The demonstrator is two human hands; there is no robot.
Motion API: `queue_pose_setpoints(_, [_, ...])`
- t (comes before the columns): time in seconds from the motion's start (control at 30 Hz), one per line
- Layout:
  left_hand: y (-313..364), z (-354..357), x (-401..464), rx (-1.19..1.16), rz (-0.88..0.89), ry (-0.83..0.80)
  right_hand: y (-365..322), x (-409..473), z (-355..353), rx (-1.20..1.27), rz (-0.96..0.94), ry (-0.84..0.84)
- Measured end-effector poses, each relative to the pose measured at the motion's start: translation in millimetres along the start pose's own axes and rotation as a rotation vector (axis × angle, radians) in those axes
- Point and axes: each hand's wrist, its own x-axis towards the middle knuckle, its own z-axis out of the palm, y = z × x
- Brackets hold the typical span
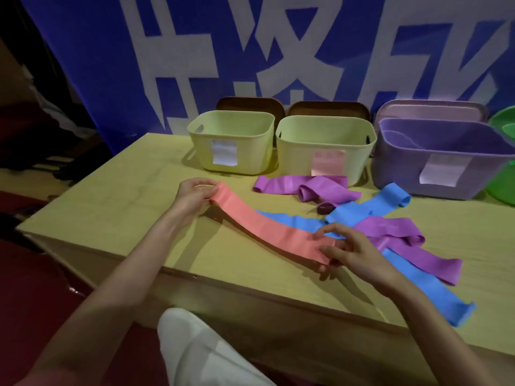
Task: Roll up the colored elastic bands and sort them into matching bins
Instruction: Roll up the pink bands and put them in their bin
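A flat, smooth pink elastic band stretches as a long ribbon above the pale wooden counter, running from about ten o'clock down to four o'clock. The left hand pinches its far end between thumb and curled fingers. The right hand grips the near end, thumb under the strip and fingers bent over it, the index finger lifted.

Under and to the three o'clock side of the pink strip lie other bands of the same thin, rubbery sheet: a blue band trailing to the counter's near edge at five o'clock, another blue band crossing toward one o'clock, a purple band in loose folds just beside the right hand, and a crumpled purple band at twelve o'clock.

Along the far edge stand three rounded rectangular plastic bins with paper labels on their fronts: a pale yellow-green bin, a second yellow-green bin just beside it, and a purple bin at two o'clock. A green basin shows at the right edge. Behind hangs a blue banner with large white characters.
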Motion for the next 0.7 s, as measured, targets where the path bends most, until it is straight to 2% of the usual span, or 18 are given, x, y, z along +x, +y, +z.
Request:
queue_pose_setpoints(0.2, [-21,-35,-3,-0.011,-0.134,-0.050,-3,21,44,-0.051,-0.054,0.024])
queue_pose_setpoints(0.27, [-28,-41,-3,-0.001,-0.130,-0.062,-5,25,53,-0.049,-0.066,0.007])
queue_pose_setpoints(0.37, [-38,-45,0,0.140,-0.079,-0.063,-10,30,64,-0.016,-0.081,-0.009])
queue_pose_setpoints(0.43, [-41,-46,7,0.218,-0.019,-0.011,-14,32,68,0.036,-0.097,-0.005])
queue_pose_setpoints(0.6, [-33,-57,44,0.294,0.082,0.236,-23,42,75,0.109,-0.112,0.020])
queue_pose_setpoints(0.7, [-22,-60,70,0.347,0.096,0.350,-26,48,85,0.174,0.002,-0.085])
